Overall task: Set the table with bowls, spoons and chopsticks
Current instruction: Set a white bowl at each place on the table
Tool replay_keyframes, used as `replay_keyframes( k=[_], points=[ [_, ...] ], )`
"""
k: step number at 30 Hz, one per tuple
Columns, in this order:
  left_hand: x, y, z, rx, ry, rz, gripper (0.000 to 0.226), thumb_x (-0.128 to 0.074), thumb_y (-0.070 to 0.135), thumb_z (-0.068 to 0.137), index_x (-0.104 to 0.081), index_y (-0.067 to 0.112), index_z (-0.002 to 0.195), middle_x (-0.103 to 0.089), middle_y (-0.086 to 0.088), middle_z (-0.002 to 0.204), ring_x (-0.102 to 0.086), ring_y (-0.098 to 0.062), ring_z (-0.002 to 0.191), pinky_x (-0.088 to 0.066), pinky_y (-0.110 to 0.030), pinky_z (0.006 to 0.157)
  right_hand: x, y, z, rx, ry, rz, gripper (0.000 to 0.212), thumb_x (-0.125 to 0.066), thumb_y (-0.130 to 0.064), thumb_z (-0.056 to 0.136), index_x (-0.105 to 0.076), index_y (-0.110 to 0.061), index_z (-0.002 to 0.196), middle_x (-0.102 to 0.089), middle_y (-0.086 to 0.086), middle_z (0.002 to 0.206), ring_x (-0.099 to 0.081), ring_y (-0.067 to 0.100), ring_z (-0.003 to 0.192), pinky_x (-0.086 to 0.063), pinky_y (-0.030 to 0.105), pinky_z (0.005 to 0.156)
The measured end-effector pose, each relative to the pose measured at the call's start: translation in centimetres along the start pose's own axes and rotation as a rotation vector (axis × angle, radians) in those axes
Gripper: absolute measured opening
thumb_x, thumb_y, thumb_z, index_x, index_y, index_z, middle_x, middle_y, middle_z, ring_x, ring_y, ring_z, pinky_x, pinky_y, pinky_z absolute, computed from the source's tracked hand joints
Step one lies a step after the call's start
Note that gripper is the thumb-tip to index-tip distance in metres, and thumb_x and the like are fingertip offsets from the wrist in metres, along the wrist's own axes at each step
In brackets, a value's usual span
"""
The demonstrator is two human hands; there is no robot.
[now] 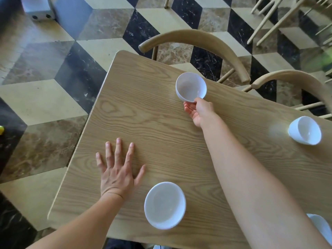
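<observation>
Several white bowls stand on the wooden table point(152, 123). My right hand point(198, 110) reaches across and grips the near rim of the far bowl point(190, 86), which sits close to the table's far edge. My left hand point(117, 169) lies flat on the table, palm down, fingers spread, holding nothing. A second bowl point(165, 205) stands near the front edge, just right of my left wrist. A third bowl point(304, 130) is at the right. Part of another bowl point(321, 229) shows at the bottom right, partly hidden by my right arm. No spoons or chopsticks are in view.
Two wooden chairs with curved backs point(194, 37) point(291, 76) are pushed up to the table's far side. More chair legs point(280, 17) stand at the top right. The floor point(53, 78) is patterned tile. A grey box point(38, 9) lies at the top left.
</observation>
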State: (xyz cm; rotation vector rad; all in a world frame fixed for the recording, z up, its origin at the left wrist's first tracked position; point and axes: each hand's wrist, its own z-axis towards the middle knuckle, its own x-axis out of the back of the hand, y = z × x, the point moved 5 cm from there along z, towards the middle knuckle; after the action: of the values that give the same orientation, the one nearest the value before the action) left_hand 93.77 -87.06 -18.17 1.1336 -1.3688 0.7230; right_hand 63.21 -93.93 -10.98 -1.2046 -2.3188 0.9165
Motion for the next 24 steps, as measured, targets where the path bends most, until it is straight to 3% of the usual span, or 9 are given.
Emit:
replay_keyframes(
  k=[5, 8, 11, 15, 24],
  points=[
    [0.1, 0.0, 0.0, -0.002, 0.012, -0.001, 0.083, -0.038, 0.072, 0.083, -0.038, 0.026, 0.152, -0.019, -0.013, 0.165, -0.007, -0.041, 0.152, -0.005, -0.065, 0.117, 0.0, 0.1, -0.1, -0.003, -0.015, 0.045, 0.023, -0.041, 0.005, 0.094, -0.054, 0.009, 0.112, -0.060, 0.020, 0.074, -0.060, 0.023, 0.059, -0.053, 0.023, 0.043],
    [0.0, 0.1, 0.0, -0.004, 0.014, 0.000, 0.083, -0.038, 0.072, 0.082, -0.037, 0.027, 0.152, -0.018, -0.013, 0.165, -0.007, -0.041, 0.152, -0.005, -0.065, 0.117, -0.2, 0.4, -0.4, -0.014, -0.036, 0.079, 0.010, -0.046, 0.002, 0.098, -0.053, 0.008, 0.097, -0.059, 0.018, 0.071, -0.061, 0.023, 0.060, -0.056, 0.025, 0.046],
    [-0.1, 0.0, 0.0, -0.003, 0.011, 0.005, 0.084, -0.039, 0.073, 0.082, -0.037, 0.028, 0.152, -0.018, -0.012, 0.165, -0.007, -0.040, 0.152, -0.005, -0.065, 0.117, -0.3, 0.8, -0.4, -0.024, -0.048, 0.104, 0.014, -0.049, -0.001, 0.099, -0.053, 0.005, 0.087, -0.059, 0.017, 0.072, -0.062, 0.023, 0.061, -0.059, 0.026, 0.050],
    [-0.1, -0.1, 0.0, -0.003, 0.013, 0.003, 0.083, -0.039, 0.072, 0.082, -0.039, 0.027, 0.152, -0.019, -0.013, 0.165, -0.007, -0.041, 0.152, -0.005, -0.065, 0.117, 0.0, 1.2, -0.5, -0.036, -0.061, 0.112, 0.013, -0.052, -0.006, 0.099, -0.053, 0.004, 0.091, -0.061, 0.019, 0.076, -0.063, 0.025, 0.062, -0.060, 0.028, 0.053],
    [0.2, -0.4, 0.1, 0.029, -0.052, -0.039, 0.083, -0.036, 0.076, 0.084, -0.030, 0.032, 0.154, -0.011, -0.008, 0.167, 0.001, -0.036, 0.153, 0.009, -0.056, 0.118, 7.1, 4.7, -6.2, -0.040, -0.003, -0.091, 0.016, -0.046, -0.010, 0.098, -0.051, -0.004, 0.083, -0.060, 0.013, 0.071, -0.056, 0.021, 0.054, -0.047, 0.024, 0.043]
  ],
)
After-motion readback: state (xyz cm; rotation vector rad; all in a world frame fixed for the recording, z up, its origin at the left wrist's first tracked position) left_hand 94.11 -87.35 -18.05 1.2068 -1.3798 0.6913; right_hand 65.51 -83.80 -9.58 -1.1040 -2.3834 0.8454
